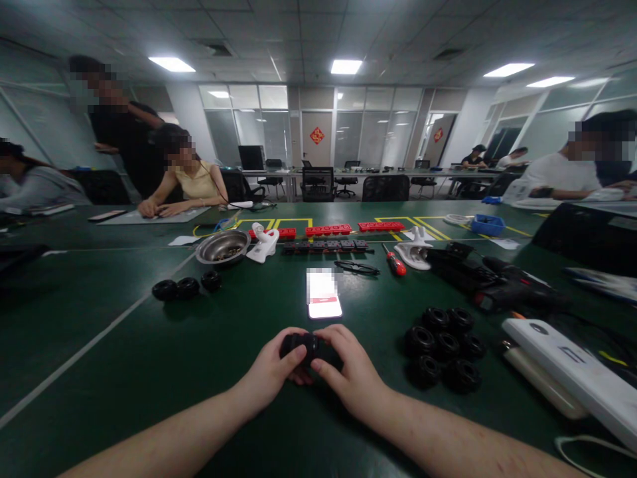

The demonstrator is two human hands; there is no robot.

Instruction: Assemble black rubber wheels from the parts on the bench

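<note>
Just below a lit phone (pixel 326 308), my left hand (pixel 275 364) and my right hand (pixel 357 375) meet over the table. Between them is a black toy tyre (pixel 309 343), gripped from both sides. Both thumbs press on its near side while the fingers curl round it. Much of the tyre is hidden, and I cannot tell whether another part sits inside it. A cluster of several black tyres (pixel 446 345) lies to the right of my right hand. Farther off on the left, three more tyres (pixel 187 288) lie in a row.
Beyond the phone are a metal bowl (pixel 209 250), white stands, glasses (pixel 357 267), a red screwdriver (pixel 397 263), a black part strip (pixel 326 246) and red strips (pixel 328 230). A blue bin (pixel 488 224) stands farther right. A white device (pixel 572 365) lies near right. Other people sit around.
</note>
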